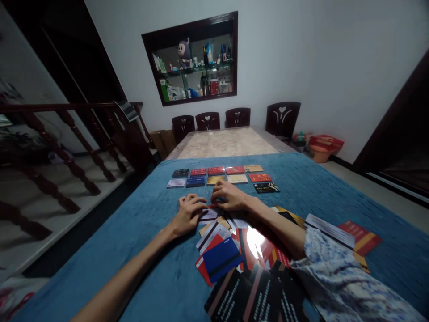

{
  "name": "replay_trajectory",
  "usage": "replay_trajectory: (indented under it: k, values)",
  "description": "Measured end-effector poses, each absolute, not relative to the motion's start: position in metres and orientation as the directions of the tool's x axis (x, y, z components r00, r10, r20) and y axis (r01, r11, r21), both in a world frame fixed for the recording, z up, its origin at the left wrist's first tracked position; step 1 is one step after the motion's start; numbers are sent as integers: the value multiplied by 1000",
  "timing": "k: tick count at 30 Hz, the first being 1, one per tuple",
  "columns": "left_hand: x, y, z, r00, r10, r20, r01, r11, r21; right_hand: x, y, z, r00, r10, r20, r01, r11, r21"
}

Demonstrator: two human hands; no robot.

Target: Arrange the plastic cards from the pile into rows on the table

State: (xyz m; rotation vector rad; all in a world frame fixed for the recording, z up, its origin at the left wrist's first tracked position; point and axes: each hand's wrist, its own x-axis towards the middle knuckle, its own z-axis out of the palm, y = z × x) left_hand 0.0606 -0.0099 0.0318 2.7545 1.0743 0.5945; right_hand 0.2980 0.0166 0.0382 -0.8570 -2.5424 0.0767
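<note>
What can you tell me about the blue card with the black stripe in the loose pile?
The blue rectangular plastic-looking card lies flat and skewed on top of the loose pile of cards on the blue cloth, overlapping a red card beneath. A black stripe crosses its lower part; small pale print marks one corner. Neither hand touches it; the left hand is nearer.

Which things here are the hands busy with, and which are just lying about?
In use: left hand, right hand, loose heap of colourful plastic cards, two rows of laid-out cards, blue table cloth.
Lying about: dark wooden chairs, recessed wall shelf of bottles, red basin.
</note>
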Motion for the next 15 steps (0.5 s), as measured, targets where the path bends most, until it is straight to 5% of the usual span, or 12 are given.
replay_trajectory:
  k: [15]
  values:
    - [53, -16, 28, 740, 632, 229, 593, -774, 221, 298, 10, 24, -690, 579, 434, 520, 814, -259]
